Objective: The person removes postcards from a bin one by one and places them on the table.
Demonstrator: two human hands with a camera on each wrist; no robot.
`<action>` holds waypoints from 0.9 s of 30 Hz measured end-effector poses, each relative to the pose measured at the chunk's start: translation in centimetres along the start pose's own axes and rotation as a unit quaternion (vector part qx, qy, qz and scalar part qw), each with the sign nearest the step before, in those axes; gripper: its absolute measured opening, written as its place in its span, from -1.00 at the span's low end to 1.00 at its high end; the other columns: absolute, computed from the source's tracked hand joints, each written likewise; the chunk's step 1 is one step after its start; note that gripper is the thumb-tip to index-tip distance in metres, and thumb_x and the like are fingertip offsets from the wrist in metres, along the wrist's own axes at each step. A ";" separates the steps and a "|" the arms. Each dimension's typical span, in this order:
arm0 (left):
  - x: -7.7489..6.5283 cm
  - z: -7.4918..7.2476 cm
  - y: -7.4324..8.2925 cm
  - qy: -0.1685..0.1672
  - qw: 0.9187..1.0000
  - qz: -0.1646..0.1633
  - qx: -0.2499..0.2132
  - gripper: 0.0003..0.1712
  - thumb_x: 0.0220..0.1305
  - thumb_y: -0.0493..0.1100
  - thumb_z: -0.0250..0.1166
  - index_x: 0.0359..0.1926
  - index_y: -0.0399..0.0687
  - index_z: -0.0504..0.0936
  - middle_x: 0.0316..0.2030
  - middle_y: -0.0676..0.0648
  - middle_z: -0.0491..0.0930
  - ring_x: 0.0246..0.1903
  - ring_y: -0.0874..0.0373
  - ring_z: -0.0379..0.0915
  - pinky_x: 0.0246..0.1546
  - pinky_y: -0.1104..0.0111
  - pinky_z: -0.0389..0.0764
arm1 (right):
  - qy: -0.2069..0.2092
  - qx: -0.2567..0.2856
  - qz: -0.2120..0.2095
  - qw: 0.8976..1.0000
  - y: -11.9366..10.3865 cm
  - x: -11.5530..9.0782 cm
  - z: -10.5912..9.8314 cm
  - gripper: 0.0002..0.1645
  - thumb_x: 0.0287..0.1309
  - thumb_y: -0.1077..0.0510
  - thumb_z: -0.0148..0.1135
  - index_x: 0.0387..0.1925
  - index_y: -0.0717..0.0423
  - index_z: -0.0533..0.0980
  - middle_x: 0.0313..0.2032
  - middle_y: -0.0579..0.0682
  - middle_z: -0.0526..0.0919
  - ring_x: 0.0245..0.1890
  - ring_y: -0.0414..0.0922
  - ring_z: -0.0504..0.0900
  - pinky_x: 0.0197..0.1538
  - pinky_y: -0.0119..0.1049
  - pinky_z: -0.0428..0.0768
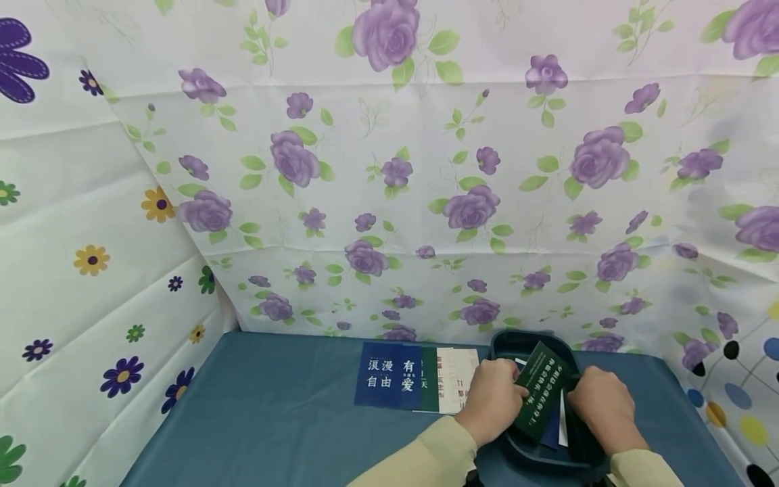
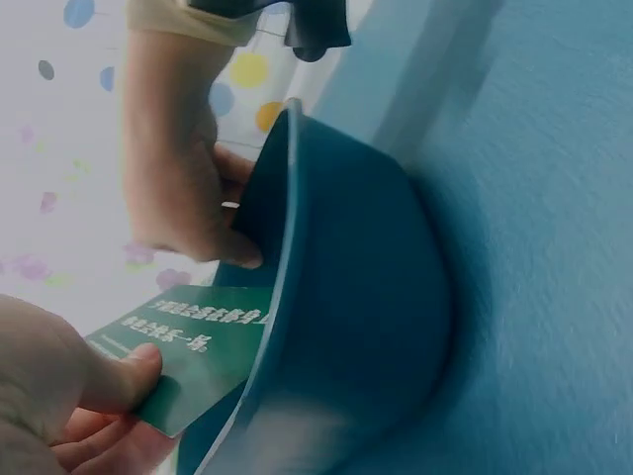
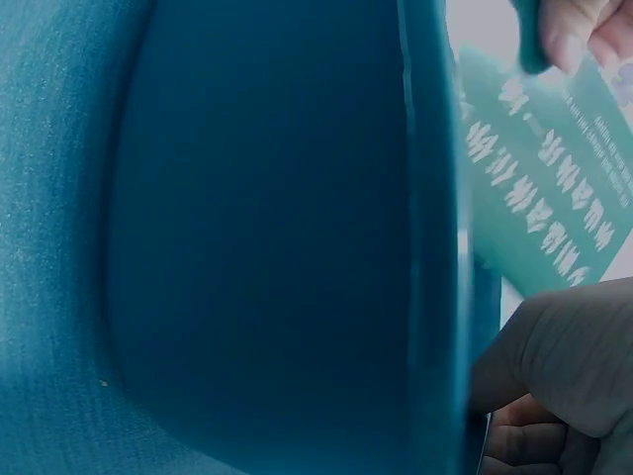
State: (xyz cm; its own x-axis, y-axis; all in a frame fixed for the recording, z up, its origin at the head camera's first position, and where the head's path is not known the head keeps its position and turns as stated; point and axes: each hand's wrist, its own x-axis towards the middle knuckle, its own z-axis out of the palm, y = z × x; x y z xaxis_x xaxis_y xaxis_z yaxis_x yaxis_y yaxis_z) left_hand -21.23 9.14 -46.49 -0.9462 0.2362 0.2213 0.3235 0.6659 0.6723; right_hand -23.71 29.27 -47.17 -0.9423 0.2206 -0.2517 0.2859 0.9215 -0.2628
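My left hand [image 1: 494, 400] pinches a dark green card [image 1: 541, 389] with white lettering, thumb on its face. The card is tilted over the dark teal bin [image 1: 523, 450], its far end dipping inside the rim in the left wrist view. My right hand [image 1: 604, 409] reaches over the bin's right rim with curled fingers, thumb and fingers behind the wall [image 3: 277, 237] in the right wrist view. I cannot tell what its fingers hold. Below the green card, a blue card [image 1: 550, 431] and a white card [image 1: 562, 423] stand in the bin.
Left of the bin, overlapping cards lie in a row on the teal cloth [image 1: 274, 412]: blue cards [image 1: 386, 392], a green card [image 1: 429, 396] and cream cards [image 1: 449, 379]. A floral curtain [image 1: 389, 189] rises behind the table, with patterned sheets on both sides.
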 end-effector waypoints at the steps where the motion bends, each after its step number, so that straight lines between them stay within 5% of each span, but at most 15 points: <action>1: 0.0 -0.3 -0.1 0.000 1.000 0.000 -0.006 -0.57 0.14 -0.19 0.34 -0.68 0.08 0.27 -0.73 0.20 0.26 -0.60 0.53 0.39 -0.63 0.56 0.23 | -0.002 -0.001 0.000 1.000 0.0 0.0 0.0 -0.65 0.07 0.03 0.21 -0.37 0.31 0.53 -0.43 0.28 0.60 -0.54 0.04 0.52 -0.59 -0.12 0.41; 7: -0.1 -2.1 -1.3 0.026 0.999 -0.003 -0.036 -0.97 0.17 -0.20 0.31 -0.33 0.01 0.63 -0.45 0.12 0.59 -0.42 0.51 0.51 -0.44 0.56 0.42 | 0.011 -0.006 0.002 1.000 0.0 0.0 0.0 -0.55 0.02 -0.02 0.28 -0.31 0.36 0.54 -0.41 0.32 0.61 -0.52 0.06 0.55 -0.59 -0.10 0.43; 10: -0.1 -3.1 -2.0 0.037 0.997 -0.016 -0.065 -0.82 0.19 -0.23 0.29 -0.16 -0.02 0.66 -0.27 0.02 0.68 -0.34 0.48 0.56 -0.51 0.58 0.41 | 0.019 -0.007 0.004 1.000 -0.1 0.0 0.1 -0.53 -0.01 -0.02 0.29 -0.30 0.37 0.55 -0.39 0.33 0.61 -0.51 0.08 0.56 -0.59 -0.09 0.44; 14: 0.0 -4.4 -2.9 0.054 0.994 -0.024 -0.088 -0.98 0.18 -0.19 0.31 -0.36 0.00 0.62 -0.48 0.08 0.58 -0.52 0.49 0.46 -0.55 0.57 0.34 | 0.020 -0.010 0.004 1.000 -0.1 0.0 0.1 -0.50 -0.01 -0.04 0.30 -0.28 0.37 0.56 -0.38 0.34 0.61 -0.49 0.09 0.56 -0.58 -0.08 0.45; 17: 0.1 -5.4 -3.7 0.071 0.992 -0.026 -0.101 -0.82 0.16 -0.15 0.33 -0.50 0.01 0.50 -0.60 0.12 0.37 -0.62 0.46 0.27 -0.57 0.55 0.29 | 0.018 -0.011 0.004 1.000 -0.1 0.1 0.1 -0.50 -0.02 -0.04 0.30 -0.28 0.37 0.56 -0.37 0.35 0.61 -0.48 0.11 0.56 -0.57 -0.07 0.45; 27: -0.4 -8.1 -6.0 0.122 0.986 -0.046 -0.107 -0.89 0.11 -0.12 0.38 -0.35 -0.01 0.65 -0.45 0.08 0.58 -0.44 0.39 0.51 -0.48 0.53 0.48 | 0.018 -0.016 0.010 1.000 -0.1 0.3 0.2 -0.48 -0.02 -0.05 0.31 -0.24 0.38 0.55 -0.35 0.36 0.60 -0.47 0.12 0.56 -0.56 -0.05 0.46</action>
State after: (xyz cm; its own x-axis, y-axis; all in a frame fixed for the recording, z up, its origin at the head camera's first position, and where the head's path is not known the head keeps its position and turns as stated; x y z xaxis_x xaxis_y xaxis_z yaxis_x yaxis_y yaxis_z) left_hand -22.90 -0.69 -44.84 -0.9547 -0.0127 0.2973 0.2503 0.5060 0.8254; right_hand -23.96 29.20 -47.44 -0.9424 0.2491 -0.2234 0.2992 0.9263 -0.2290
